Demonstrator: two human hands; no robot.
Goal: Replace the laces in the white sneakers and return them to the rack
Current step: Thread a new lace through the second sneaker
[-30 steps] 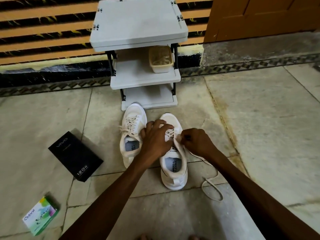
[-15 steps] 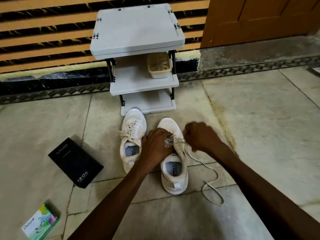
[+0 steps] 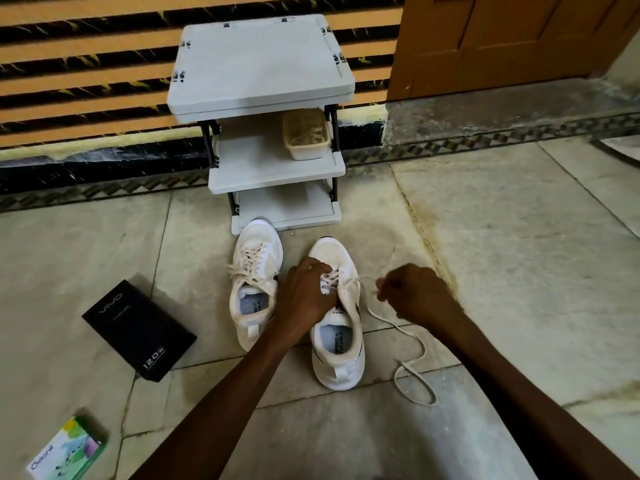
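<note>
At twelve o'clock, the grey three-shelf plastic rack; on the floor before it, two white mesh sneakers. Left hand grips the nearer sneaker; right hand pinches its cream flat lace toward three o'clock. Tugging hard could drag the shoe.

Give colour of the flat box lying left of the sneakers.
The box is black with pale lettering; the head view shows it best.

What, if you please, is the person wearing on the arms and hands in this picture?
Nothing that shows: the left hand and right hand are ungloved, and the left forearm and right forearm are bare to the frame's edge, with no sleeve, watch or band visible.
</note>
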